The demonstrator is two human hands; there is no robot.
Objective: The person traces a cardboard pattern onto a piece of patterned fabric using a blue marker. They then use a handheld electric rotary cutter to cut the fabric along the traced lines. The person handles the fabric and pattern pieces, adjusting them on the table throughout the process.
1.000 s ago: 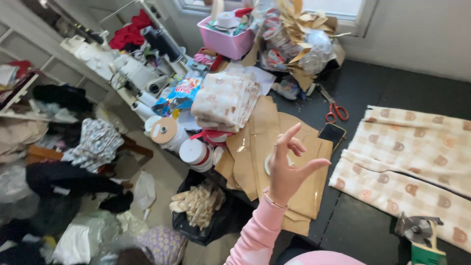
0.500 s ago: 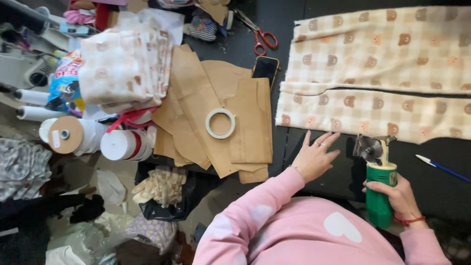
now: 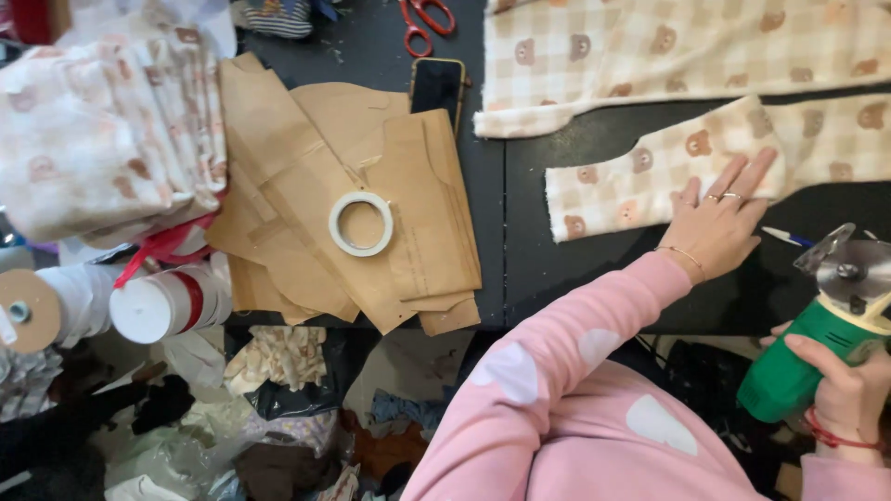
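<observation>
Here the right hand (image 3: 849,390) is clamped round the green body of a rotary cutter (image 3: 817,325), lifted off the black table (image 3: 520,269) at its near edge, the round blade bare and pointing toward the fabric. The left hand (image 3: 719,218) lies flat and open, fingers spread, on the near strip of bear-print check fabric (image 3: 650,172), pressing it to the table just beyond the cutter.

The plainest risk, as I judge it, is that blade meeting the spread fingers: the left hand sits close to the cutter, and if the blade runs along the strip's edge toward it, the fingertips are in its line. A hand that presses only one end may also let the free end of the strip creep or bunch, so a cut could wander off line. A blue pen (image 3: 784,238) lies between the left hand and the cutter, partly under the wrist; the blade or its base could catch it and jerk aside.

Beyond the strip, the larger fabric piece (image 3: 668,46) lies apart across a dark gap, and a stray edge could be nicked if the cutter overshoots. Left of the fabric, well clear, sit brown paper patterns (image 3: 306,186) with a tape ring (image 3: 361,224) on top, a phone (image 3: 438,85) and red scissors (image 3: 425,19); these look out of harm's way.
</observation>
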